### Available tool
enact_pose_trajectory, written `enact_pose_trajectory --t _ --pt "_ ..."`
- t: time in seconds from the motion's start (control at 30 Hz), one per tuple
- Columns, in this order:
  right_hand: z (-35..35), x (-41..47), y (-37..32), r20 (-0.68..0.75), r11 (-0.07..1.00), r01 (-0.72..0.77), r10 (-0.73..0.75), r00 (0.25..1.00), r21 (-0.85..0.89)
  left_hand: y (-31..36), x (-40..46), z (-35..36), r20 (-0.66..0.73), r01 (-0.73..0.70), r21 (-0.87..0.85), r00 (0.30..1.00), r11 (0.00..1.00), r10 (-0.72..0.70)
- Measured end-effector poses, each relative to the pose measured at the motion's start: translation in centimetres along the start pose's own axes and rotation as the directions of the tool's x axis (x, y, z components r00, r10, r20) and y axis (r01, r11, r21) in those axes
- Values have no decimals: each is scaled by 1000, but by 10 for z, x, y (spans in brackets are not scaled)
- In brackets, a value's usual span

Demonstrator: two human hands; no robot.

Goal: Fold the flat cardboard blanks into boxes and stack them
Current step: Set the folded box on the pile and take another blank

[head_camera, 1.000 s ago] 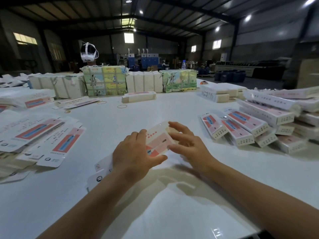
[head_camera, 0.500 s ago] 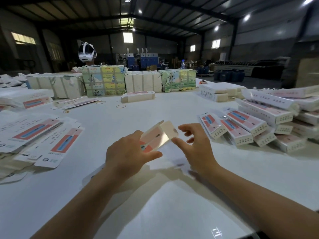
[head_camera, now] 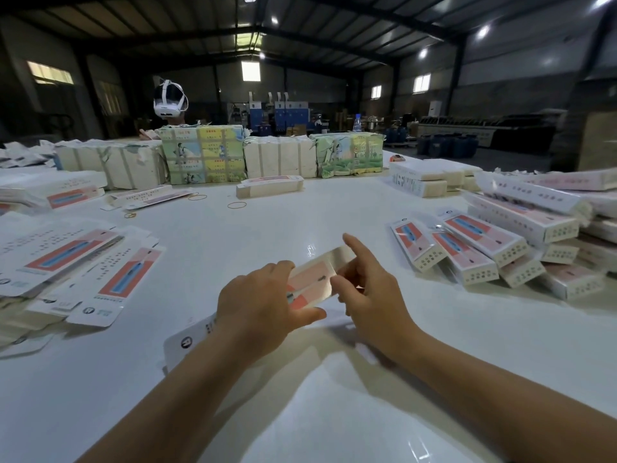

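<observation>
Two hands work one cardboard blank point(head_camera: 312, 279) over the white table point(head_camera: 334, 412), near the middle of the view. We note its long axis running from lower left, where a white end with a round mark sticks out beside the left wrist, to upper right, where a pale flap rises at the far tip. The printed pink and red face is turned up toward us. Our left hand point(head_camera: 257, 305) lies over the middle of the blank, fingers curled across the top and the thumb pressed along the near edge, so we read it as gripping the card. Our right hand point(head_camera: 370, 295) meets the far end: the forefinger points up past the flap, the thumb touches the printed face, and the other fingers curl behind; whether it truly pinches the card we cannot tell. Left of the hands lies a heap of flat blanks point(head_camera: 76, 265). Right of them sits a pile of folded boxes point(head_camera: 494, 248), well apart from the blank in hand.
</observation>
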State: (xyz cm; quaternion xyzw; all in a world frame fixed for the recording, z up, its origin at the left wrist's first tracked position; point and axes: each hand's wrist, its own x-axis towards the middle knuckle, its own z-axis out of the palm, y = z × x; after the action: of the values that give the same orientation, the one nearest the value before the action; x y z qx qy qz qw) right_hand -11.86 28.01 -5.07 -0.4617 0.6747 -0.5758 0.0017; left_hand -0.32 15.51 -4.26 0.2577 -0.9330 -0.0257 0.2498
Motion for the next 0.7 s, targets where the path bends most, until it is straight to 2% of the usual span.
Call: enact_pose_trajectory --t 0.2,0.3,0.57,0.7 --pt "-2 2 -3 -15 999 -20 20 1000 50 4 -2 2 -8 -9 24 1000 1000 10" --pt "-2 1 -6 32 998 -31 29 999 56 6 -2 3 -8 -7 35 1000 999 7" --pt "0 2 -3 80 984 2 13 997 -181 11 -3 4 -35 -3 133 999 991 8" --pt "-9 8 3 -66 953 -43 24 998 -300 7 -2 2 -18 32 59 999 998 -31"
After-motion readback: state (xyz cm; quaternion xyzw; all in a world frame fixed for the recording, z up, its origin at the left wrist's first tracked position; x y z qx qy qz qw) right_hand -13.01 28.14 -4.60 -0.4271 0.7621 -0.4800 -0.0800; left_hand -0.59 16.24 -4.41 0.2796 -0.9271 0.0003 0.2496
